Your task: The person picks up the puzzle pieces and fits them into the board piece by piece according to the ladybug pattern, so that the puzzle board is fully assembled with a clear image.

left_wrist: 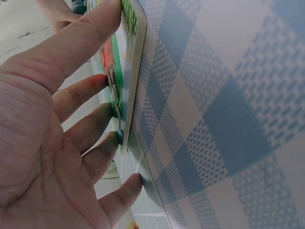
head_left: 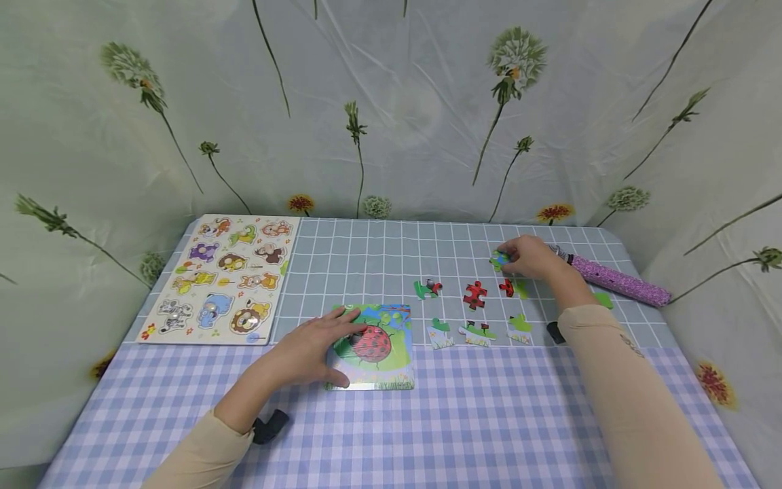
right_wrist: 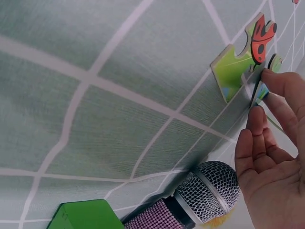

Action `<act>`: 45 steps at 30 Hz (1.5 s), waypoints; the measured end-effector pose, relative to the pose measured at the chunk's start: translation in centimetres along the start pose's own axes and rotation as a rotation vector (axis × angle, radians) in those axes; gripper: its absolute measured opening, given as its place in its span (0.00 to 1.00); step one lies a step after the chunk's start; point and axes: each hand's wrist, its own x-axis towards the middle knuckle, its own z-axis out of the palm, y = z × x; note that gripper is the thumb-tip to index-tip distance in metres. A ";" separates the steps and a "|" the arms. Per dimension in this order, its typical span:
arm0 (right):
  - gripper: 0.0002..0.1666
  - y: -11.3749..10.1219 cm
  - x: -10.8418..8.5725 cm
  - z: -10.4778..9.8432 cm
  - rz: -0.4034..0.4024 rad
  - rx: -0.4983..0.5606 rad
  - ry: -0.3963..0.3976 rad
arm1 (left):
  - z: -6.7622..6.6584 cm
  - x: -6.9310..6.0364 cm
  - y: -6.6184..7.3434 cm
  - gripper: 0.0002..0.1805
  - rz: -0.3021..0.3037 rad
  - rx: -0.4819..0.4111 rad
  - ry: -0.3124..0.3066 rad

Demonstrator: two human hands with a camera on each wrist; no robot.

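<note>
My left hand (head_left: 308, 350) rests on the left side of a square ladybug puzzle board (head_left: 381, 373), its fingers spread and nearly straight. In the left wrist view, the fingertips touch the board's face and its edge (left_wrist: 136, 71). Further right and back, my right hand (head_left: 533, 258) pinches a blue-and-green jigsaw piece (head_left: 499, 260) between thumb and fingers, close to the mat. Just in front of that hand lies a piece with red and light green (right_wrist: 233, 64). Other loose pieces are a red one (head_left: 474, 296), a green-and-red one (head_left: 426, 289), and several along the front row (head_left: 476, 334).
A wooden animal puzzle board (head_left: 214, 278) lies at the left. A purple glittery microphone (head_left: 623, 280) lies at the back right, its mesh head by my right hand. A green block (right_wrist: 86, 217) is near it. The grey grid mat (head_left: 360, 258) meets a checked cloth (head_left: 489, 414).
</note>
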 end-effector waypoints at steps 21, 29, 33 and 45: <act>0.30 -0.3 -0.4 0.2 -0.018 0.020 0.038 | 0.2 0.0 -0.1 0.56 -0.013 -0.003 -0.011; 0.31 -0.4 -0.7 0.3 -0.052 0.029 0.065 | 0.1 -0.1 0.0 0.55 -0.007 -0.007 -0.009; 0.31 -0.8 -0.9 0.6 -0.068 0.027 0.089 | 0.2 -0.1 0.0 0.55 -0.005 -0.015 -0.008; 0.29 -2.2 -2.1 2.2 -0.160 0.027 0.131 | 0.3 -0.1 0.0 0.55 -0.010 -0.014 0.005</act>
